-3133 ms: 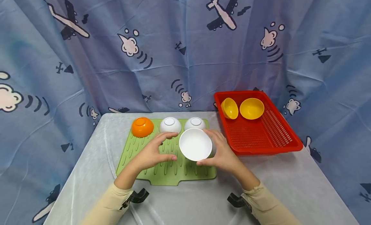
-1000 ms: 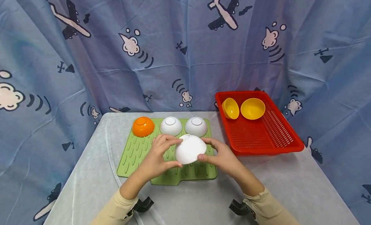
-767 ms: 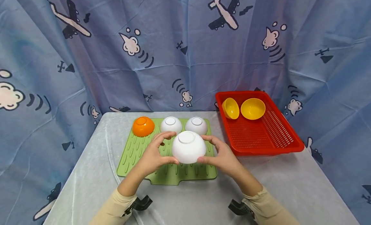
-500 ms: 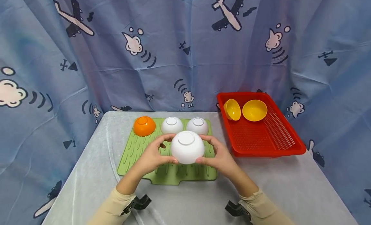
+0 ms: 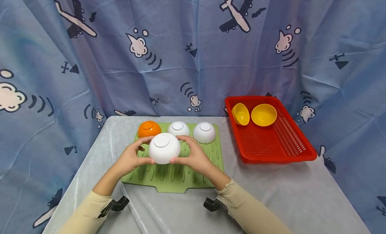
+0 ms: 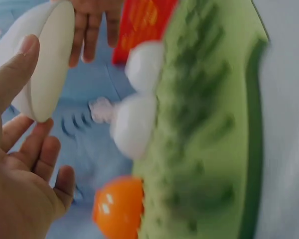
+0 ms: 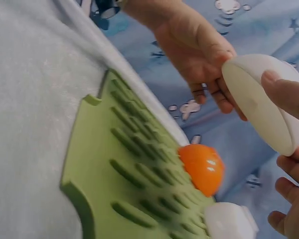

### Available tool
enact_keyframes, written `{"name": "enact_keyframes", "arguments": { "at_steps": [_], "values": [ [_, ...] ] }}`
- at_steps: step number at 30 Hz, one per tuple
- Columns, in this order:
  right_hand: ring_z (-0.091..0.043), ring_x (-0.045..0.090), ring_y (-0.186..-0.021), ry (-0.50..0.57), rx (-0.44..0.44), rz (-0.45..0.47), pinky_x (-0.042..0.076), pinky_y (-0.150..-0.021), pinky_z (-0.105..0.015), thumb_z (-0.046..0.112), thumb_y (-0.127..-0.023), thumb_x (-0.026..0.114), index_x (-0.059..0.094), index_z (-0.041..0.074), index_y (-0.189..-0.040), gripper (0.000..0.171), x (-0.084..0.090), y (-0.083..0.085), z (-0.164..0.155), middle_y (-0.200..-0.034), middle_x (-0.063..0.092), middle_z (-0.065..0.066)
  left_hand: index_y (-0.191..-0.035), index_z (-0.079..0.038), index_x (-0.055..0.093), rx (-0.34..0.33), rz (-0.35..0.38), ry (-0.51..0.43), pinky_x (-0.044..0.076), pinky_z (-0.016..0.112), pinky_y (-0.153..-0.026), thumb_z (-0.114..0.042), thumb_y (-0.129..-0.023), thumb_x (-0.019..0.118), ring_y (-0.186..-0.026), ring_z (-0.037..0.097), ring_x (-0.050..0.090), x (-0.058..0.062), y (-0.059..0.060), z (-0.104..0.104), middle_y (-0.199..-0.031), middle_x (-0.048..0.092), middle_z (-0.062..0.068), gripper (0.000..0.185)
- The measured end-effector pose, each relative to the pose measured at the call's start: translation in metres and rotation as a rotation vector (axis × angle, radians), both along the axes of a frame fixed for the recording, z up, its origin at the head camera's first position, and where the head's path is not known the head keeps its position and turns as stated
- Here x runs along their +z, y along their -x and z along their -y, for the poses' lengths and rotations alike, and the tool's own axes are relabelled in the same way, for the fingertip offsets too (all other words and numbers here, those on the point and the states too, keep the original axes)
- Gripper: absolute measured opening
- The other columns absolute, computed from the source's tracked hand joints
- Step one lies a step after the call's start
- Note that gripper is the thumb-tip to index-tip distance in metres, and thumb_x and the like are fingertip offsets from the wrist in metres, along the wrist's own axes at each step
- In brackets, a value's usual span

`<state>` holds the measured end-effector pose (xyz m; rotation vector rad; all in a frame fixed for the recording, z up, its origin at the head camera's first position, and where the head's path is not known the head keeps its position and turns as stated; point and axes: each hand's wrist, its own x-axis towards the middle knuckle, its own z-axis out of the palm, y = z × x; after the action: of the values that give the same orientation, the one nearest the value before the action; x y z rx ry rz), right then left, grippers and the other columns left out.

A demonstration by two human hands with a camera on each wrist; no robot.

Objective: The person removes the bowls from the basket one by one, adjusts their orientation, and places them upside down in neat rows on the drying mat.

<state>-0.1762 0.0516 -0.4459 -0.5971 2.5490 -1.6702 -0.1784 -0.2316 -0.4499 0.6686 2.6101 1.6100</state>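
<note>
Since the frame half a second back, the white bowl [image 5: 164, 148] and both hands have shifted to the left over the green mat [image 5: 175, 167]: it was held in front of the two white bowls, and is now in front of the orange bowl [image 5: 149, 128]. It stays upside down, foot ring up, clear of the mat.

The left hand [image 5: 130, 158] grips its left rim, thumb underneath and fingers curled over the top. The right hand [image 5: 194, 157] grips the right rim the same way. The bowl is smooth, glossy plastic, a plain dome.

The mat is soft-looking green with raised ribs, lying flat on the grey desk [image 5: 289, 197]. Along its far edge sit the orange bowl, then two inverted white bowls [image 5: 178, 128] [image 5: 204, 132]. On the right, a red perforated plastic tray [image 5: 272, 140] holds two yellow bowls [image 5: 240, 114] [image 5: 263, 114].
</note>
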Motion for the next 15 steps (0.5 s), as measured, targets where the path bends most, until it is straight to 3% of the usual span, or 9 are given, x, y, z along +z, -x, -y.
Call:
{"name": "enact_keyframes", "arguments": {
  "at_steps": [6,10,15],
  "values": [
    [-0.027,0.043,-0.143,-0.053,-0.003,0.027,0.032,-0.117,-0.056,0.032,-0.072,0.095,0.054,0.014,-0.147,0.087,-0.015,0.012,0.039,-0.15,0.053,-0.006,-0.147,-0.014,0.053,0.042,0.046,0.089,0.042,0.045,-0.094,-0.02,-0.078,0.091,-0.121,0.022,0.051,-0.017,0.01,0.037,-0.136,0.06,0.009,0.079],
    [-0.029,0.043,-0.143,-0.097,-0.007,0.014,0.033,-0.117,-0.055,0.032,-0.073,0.094,0.055,0.011,-0.145,0.085,-0.027,0.018,0.062,-0.15,0.053,-0.009,-0.148,-0.011,0.052,0.043,0.075,0.119,0.043,0.046,-0.092,-0.02,-0.079,0.09,-0.121,0.03,0.05,-0.031,0.016,0.058,-0.139,0.058,0.013,0.08],
    [-0.028,0.046,-0.138,-0.187,-0.035,-0.012,0.035,-0.115,-0.051,0.034,-0.071,0.095,0.057,0.012,-0.143,0.084,-0.046,0.024,0.085,-0.145,0.056,-0.008,-0.147,-0.008,0.053,0.041,0.073,0.167,0.043,0.047,-0.093,-0.019,-0.077,0.091,-0.121,0.03,0.05,-0.043,0.021,0.077,-0.142,0.057,0.014,0.08]
  ]
}}
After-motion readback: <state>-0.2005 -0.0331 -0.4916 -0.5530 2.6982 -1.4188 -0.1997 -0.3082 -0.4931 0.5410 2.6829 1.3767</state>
